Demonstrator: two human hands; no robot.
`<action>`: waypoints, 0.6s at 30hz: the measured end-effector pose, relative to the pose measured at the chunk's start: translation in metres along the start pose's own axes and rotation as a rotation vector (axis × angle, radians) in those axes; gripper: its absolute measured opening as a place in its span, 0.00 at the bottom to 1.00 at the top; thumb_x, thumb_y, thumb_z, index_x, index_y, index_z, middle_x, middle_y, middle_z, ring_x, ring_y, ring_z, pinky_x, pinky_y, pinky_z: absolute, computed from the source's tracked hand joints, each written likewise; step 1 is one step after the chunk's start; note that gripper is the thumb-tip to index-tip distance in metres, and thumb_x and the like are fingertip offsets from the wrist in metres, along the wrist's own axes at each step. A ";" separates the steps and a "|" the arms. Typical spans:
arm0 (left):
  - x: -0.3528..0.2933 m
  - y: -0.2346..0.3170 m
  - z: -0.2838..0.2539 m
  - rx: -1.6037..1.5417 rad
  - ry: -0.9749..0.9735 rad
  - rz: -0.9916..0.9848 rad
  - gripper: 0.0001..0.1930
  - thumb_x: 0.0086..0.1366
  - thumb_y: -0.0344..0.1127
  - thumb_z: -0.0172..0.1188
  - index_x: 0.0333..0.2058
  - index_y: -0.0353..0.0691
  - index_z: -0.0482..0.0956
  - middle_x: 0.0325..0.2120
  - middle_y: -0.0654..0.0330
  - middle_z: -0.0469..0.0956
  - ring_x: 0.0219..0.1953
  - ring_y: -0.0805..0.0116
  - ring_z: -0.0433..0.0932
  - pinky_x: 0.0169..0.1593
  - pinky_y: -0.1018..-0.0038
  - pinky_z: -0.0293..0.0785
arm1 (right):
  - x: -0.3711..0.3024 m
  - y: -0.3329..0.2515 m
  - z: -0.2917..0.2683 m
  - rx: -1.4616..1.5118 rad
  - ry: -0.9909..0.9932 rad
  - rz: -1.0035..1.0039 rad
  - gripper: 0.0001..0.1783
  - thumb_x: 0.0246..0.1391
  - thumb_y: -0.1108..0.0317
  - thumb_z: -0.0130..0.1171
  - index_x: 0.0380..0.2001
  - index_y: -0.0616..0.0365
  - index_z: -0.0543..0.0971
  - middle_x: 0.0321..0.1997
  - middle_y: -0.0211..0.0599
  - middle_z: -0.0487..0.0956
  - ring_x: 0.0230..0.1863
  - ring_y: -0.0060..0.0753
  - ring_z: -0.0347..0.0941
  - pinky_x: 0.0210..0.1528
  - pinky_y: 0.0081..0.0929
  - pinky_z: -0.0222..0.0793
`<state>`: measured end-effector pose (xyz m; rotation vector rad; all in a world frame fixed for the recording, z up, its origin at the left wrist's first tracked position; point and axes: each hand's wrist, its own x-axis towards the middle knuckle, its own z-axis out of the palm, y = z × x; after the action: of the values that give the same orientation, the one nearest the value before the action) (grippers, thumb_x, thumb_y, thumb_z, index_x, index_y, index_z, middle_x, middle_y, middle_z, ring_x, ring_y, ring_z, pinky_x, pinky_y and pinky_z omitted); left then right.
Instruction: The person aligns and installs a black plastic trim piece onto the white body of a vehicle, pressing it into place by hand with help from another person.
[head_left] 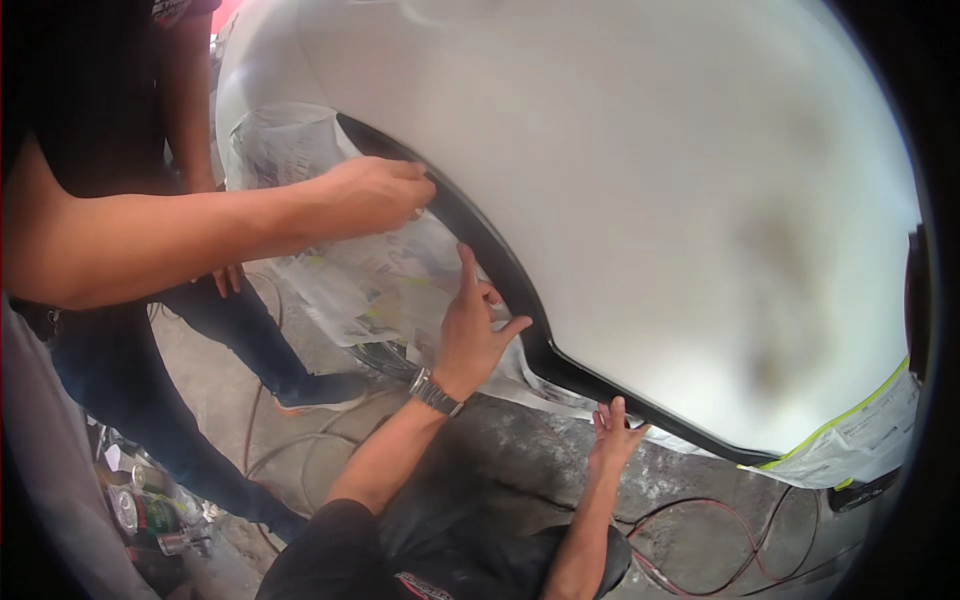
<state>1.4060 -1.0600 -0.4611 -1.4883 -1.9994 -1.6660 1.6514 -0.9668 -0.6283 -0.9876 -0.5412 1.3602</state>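
Note:
A black wheel-arch trim (pixel 500 275) curves along the lower edge of a white vehicle panel (pixel 650 200). My left hand (pixel 475 325), with a metal watch on the wrist, is at the trim's bend; its index finger and thumb are spread wide, and the other fingertips are partly hidden by the strip. Farther right, my right hand (pixel 613 438) has its index finger up against the trim's lower edge and its thumb out to the side. A co-worker's hand (pixel 385 192) reaches in from the left and pinches the trim near its upper end.
Masking film (pixel 370 275) hangs below the trim, and masking paper with yellow-green tape (pixel 850 435) covers the right corner. The co-worker's legs (pixel 150 390) stand at left. Hoses (pixel 700 540) coil on the concrete floor (pixel 530 450), and several cans (pixel 140 510) sit at lower left.

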 end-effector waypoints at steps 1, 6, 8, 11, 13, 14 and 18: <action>-0.002 0.000 0.001 -0.003 0.015 -0.002 0.68 0.46 0.35 0.81 0.74 0.38 0.34 0.32 0.61 0.74 0.30 0.68 0.74 0.37 0.71 0.76 | -0.003 -0.003 0.002 -0.020 -0.014 -0.003 0.46 0.56 0.65 0.73 0.68 0.45 0.52 0.45 0.36 0.80 0.41 0.39 0.81 0.42 0.38 0.78; -0.014 -0.015 0.013 -0.048 0.072 -0.043 0.63 0.47 0.35 0.80 0.74 0.40 0.43 0.34 0.60 0.76 0.31 0.68 0.76 0.37 0.70 0.78 | -0.007 -0.006 0.008 -0.021 -0.063 -0.011 0.45 0.56 0.65 0.72 0.67 0.42 0.53 0.41 0.32 0.79 0.38 0.34 0.81 0.41 0.36 0.78; -0.015 -0.014 0.016 -0.071 0.078 -0.016 0.61 0.50 0.34 0.79 0.74 0.39 0.43 0.35 0.59 0.76 0.30 0.66 0.75 0.37 0.69 0.77 | -0.005 -0.007 0.006 -0.002 -0.059 -0.023 0.44 0.56 0.65 0.72 0.67 0.42 0.54 0.41 0.32 0.79 0.37 0.34 0.81 0.40 0.36 0.78; -0.016 -0.018 0.019 -0.121 0.094 0.010 0.59 0.52 0.33 0.77 0.74 0.41 0.44 0.35 0.60 0.75 0.30 0.65 0.74 0.37 0.68 0.77 | -0.003 -0.007 0.004 -0.021 -0.081 -0.015 0.45 0.57 0.64 0.72 0.67 0.43 0.51 0.43 0.33 0.80 0.37 0.35 0.81 0.42 0.39 0.78; -0.017 -0.019 0.020 -0.141 0.100 0.021 0.58 0.52 0.32 0.77 0.75 0.42 0.44 0.35 0.60 0.75 0.30 0.65 0.74 0.37 0.68 0.77 | -0.004 -0.007 0.005 -0.031 -0.095 -0.025 0.44 0.57 0.63 0.72 0.66 0.44 0.51 0.45 0.35 0.81 0.39 0.38 0.81 0.45 0.42 0.78; -0.017 -0.018 0.019 -0.139 0.100 0.024 0.58 0.52 0.32 0.77 0.75 0.43 0.44 0.34 0.60 0.74 0.30 0.65 0.74 0.37 0.68 0.77 | -0.003 -0.006 0.004 -0.033 -0.103 -0.027 0.44 0.57 0.63 0.72 0.66 0.45 0.52 0.45 0.36 0.81 0.39 0.38 0.81 0.46 0.42 0.78; -0.016 -0.019 0.020 -0.152 0.102 0.055 0.59 0.53 0.31 0.76 0.75 0.46 0.43 0.34 0.61 0.73 0.31 0.65 0.73 0.38 0.68 0.78 | 0.005 -0.002 -0.003 -0.033 -0.101 -0.026 0.40 0.57 0.61 0.72 0.63 0.47 0.56 0.46 0.37 0.81 0.41 0.40 0.81 0.49 0.45 0.78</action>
<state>1.4092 -1.0513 -0.4911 -1.4578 -1.7996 -1.8678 1.6560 -0.9624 -0.6297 -0.9390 -0.6522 1.3870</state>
